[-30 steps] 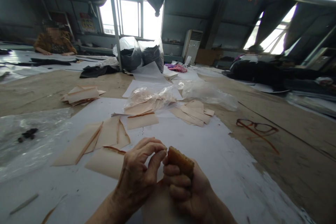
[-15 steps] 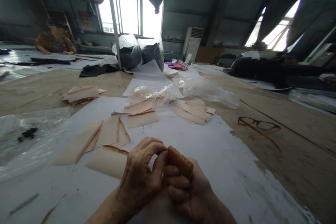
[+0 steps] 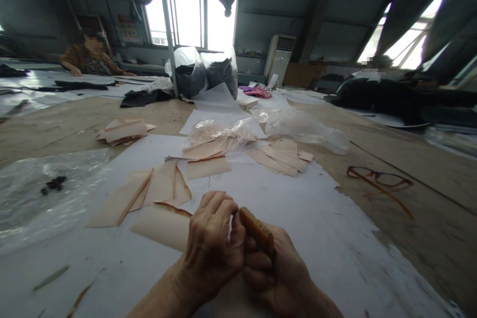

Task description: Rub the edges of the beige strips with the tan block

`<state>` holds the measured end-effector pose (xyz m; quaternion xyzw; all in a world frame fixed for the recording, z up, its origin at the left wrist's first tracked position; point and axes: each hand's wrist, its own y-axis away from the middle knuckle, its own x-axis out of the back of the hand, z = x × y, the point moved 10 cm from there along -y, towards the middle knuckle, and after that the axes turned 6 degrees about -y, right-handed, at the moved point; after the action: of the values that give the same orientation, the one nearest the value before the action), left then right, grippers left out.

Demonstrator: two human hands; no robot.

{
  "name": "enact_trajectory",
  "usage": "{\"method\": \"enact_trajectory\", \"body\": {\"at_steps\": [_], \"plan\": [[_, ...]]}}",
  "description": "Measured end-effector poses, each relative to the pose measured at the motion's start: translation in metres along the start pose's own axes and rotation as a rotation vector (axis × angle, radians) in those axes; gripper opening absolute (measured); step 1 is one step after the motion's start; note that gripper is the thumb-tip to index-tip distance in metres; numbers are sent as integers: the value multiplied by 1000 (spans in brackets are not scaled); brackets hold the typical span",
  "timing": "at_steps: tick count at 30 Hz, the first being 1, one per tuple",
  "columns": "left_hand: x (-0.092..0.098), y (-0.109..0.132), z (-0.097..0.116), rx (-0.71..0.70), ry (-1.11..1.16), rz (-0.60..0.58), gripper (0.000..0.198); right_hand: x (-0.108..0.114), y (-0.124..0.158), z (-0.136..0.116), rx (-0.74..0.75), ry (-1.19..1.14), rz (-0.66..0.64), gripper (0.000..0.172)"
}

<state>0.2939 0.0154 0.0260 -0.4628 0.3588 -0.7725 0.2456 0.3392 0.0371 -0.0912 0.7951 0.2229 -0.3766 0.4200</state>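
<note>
Over the white paper [image 3: 320, 228], my right hand [image 3: 276, 268] is wrapped round a brownish-yellow block [image 3: 257, 230]. My left hand [image 3: 214, 246] touches it on the left, thumb and forefinger pinched together at the block's upper end. Whatever lies between those fingertips is too small to make out. A pale sheet [image 3: 233, 298] shows below both hands, partly hidden by them. Left of my left hand lies a beige piece [image 3: 162, 226] with a brown edge, and more beige pieces [image 3: 160, 184] lie behind it.
Glasses [image 3: 380, 177] lie at the right beside a long thin rod [image 3: 410, 176]. Clear plastic [image 3: 74, 198] with black bits is at the left. Further back are a plastic bag [image 3: 305, 129], beige stacks [image 3: 122, 130] and filled sacks [image 3: 190, 74]. A person [image 3: 93, 57] sits at the far left.
The whole view has shifted, so the table things appear slightly further right. Both hands keep their hold around the block. The person at the far left has moved an arm outward.
</note>
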Motion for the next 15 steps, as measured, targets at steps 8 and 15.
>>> {"method": "enact_trajectory", "body": {"at_steps": [8, 15], "plan": [[2, 1, 2, -42, -43, 33, 8, -2, -1, -1, 13, 18, -54, 7], [5, -3, -3, 22, 18, 39, 8, 2, -1, 1, -30, -49, -30, 4]]}}
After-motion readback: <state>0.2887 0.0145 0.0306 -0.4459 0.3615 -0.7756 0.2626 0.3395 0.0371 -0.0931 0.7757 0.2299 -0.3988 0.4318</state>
